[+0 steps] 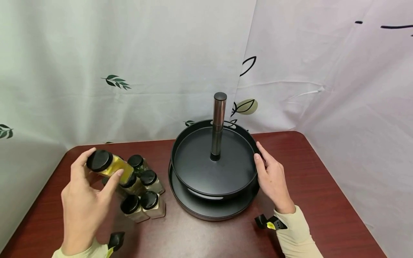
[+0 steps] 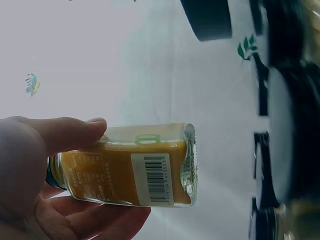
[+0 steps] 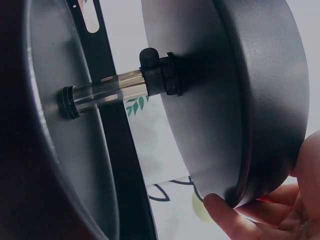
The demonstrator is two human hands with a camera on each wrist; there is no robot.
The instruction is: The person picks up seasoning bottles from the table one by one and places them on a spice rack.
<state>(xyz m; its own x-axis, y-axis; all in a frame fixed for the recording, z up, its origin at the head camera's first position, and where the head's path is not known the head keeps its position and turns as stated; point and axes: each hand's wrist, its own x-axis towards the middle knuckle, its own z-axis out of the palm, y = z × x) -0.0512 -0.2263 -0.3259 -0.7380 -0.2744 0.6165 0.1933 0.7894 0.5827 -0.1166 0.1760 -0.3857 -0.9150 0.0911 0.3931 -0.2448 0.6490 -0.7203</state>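
Observation:
In the head view my left hand (image 1: 87, 200) holds a jar of yellow powder (image 1: 120, 168) tilted, its black lid toward the upper left. The left wrist view shows the glass jar (image 2: 125, 170) lying sideways between thumb and fingers of my left hand (image 2: 65, 175), a barcode label facing the camera. A black two-tier round rack (image 1: 200, 172) with a central metal post (image 1: 218, 122) stands mid-table. My right hand (image 1: 272, 179) touches the right rim of its upper tray; in the right wrist view, fingers of that hand (image 3: 265, 215) curl around the tray's edge (image 3: 272, 125).
Several black-lidded jars (image 1: 149, 200) stand grouped on the red-brown table (image 1: 290, 154), left of the rack and beside my left hand. A pale curtain (image 1: 161, 53) with leaf prints hangs behind the table and along its sides.

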